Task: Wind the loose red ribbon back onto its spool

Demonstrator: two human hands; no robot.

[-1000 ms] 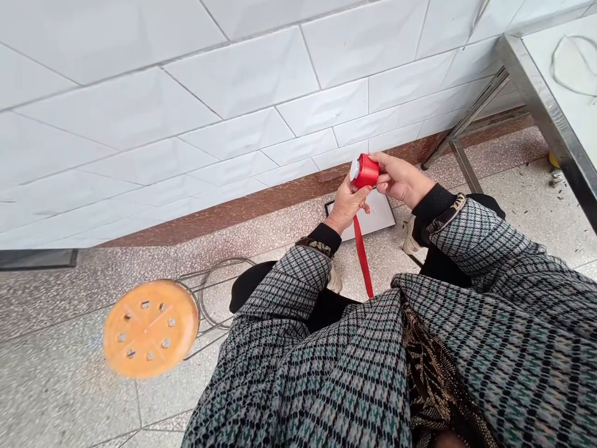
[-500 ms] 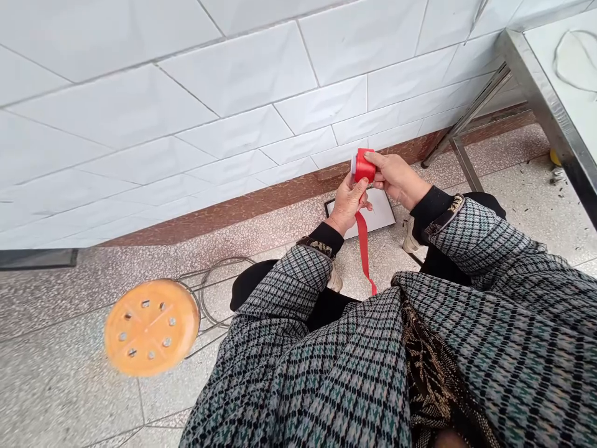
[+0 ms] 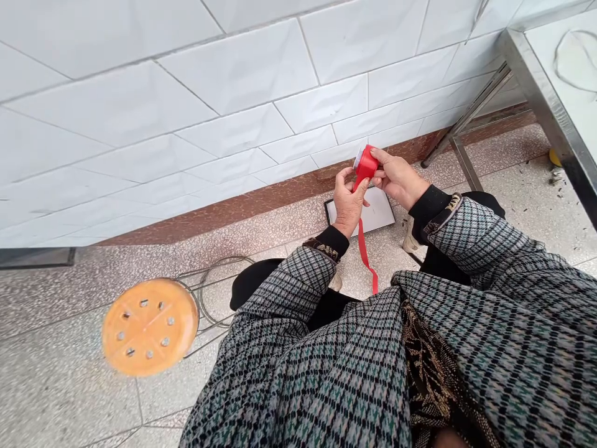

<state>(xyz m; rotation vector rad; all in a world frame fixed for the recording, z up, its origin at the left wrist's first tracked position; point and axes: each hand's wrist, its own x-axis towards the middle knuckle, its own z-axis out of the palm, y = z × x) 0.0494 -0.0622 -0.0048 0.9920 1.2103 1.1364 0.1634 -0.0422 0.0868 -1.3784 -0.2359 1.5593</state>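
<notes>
The person sits facing a white tiled wall (image 3: 242, 81), both hands raised in front of the knees. The right hand (image 3: 396, 180) has its thumb and fingers closed on a small red spool (image 3: 366, 165), gripping the red side, with the white end turned toward the wall. The left hand (image 3: 347, 202) sits just beside and a little below it. Its fingers (image 3: 342, 177) are curled, with the forefinger lifted near the spool's white end, and the thumb side is closed on a red ribbon (image 3: 366, 252) where it leaves the spool. From there the ribbon hangs down slack, with a slight twist, and ends near the hem of the checked coat (image 3: 354, 373), between the two sleeves.

On the speckled floor (image 3: 56, 386) beneath the hands lies a flat white board (image 3: 382, 214) with a dark edge, close to the wall. An orange round stool (image 3: 150, 326) with small holes in its seat stands well off to the person's left. A metal table (image 3: 548, 109) stands to the right, its legs against the wall.
</notes>
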